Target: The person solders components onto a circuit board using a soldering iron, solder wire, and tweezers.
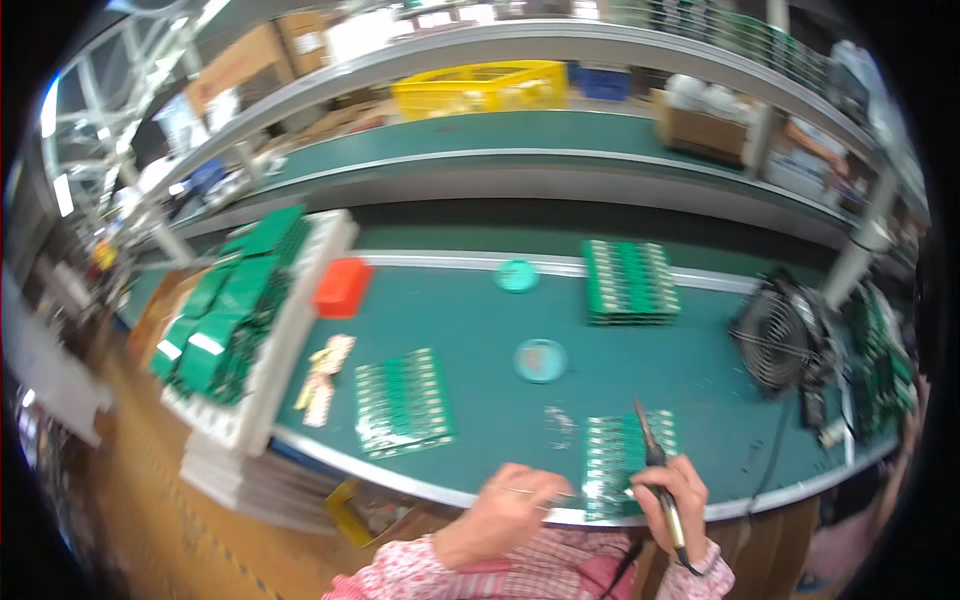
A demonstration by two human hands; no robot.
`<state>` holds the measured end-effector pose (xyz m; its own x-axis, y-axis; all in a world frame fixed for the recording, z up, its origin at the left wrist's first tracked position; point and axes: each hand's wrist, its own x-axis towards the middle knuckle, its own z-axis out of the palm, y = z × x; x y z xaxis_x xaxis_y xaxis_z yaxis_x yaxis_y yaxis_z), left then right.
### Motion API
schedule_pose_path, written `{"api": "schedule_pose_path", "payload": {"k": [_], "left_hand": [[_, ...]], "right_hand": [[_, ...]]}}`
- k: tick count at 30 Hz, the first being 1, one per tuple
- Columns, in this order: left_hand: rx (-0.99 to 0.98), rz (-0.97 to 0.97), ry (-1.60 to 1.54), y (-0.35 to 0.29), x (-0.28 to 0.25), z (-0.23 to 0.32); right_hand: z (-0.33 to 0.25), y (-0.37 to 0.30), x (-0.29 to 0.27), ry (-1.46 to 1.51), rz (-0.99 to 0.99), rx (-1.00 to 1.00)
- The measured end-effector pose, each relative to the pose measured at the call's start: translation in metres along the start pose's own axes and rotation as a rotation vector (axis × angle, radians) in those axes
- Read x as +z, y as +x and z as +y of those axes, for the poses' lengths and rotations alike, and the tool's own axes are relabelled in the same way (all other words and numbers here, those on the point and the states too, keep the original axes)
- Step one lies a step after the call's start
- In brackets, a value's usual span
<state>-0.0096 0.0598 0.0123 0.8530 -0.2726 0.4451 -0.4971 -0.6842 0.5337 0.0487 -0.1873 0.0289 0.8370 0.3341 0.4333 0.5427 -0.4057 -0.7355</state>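
My right hand [676,496] is closed round the handle of a soldering iron [654,452], its thin tip pointing up and away over a green circuit board panel [610,460] at the bench's front edge. Left of that panel, my left hand [508,508] is closed in a pinch. Something thin and light-coloured shows at its fingers, too blurred to name. Small pale bits [559,426] lie on the mat between the hands. Farther left rests another panel of green boards [404,402].
Stacked panels [632,284] lie at the back, near two small round turquoise dishes [540,361]. A black fan [775,335] with a cable stands right. On the left are a red box [342,287] and a white tray [325,235] heaped with green boards. A shelf [480,135] spans behind.
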Motion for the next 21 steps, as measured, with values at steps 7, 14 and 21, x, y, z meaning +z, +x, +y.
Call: {"api": "schedule_pose_path", "payload": {"k": [7,14,21], "left_hand": [[-0.235,0.217,-0.111,0.008,0.004,-0.011],[-0.426,0.405,-0.175,0.013,0.015,-0.023],[-0.505,0.335,-0.131,0.013,0.015,-0.031]], "right_hand": [[0.018,-0.029,0.01,-0.221,0.372,0.097],[0.024,-0.023,0.009,-0.228,0.405,0.105],[0.028,-0.021,0.013,-0.232,0.414,0.124]]}}
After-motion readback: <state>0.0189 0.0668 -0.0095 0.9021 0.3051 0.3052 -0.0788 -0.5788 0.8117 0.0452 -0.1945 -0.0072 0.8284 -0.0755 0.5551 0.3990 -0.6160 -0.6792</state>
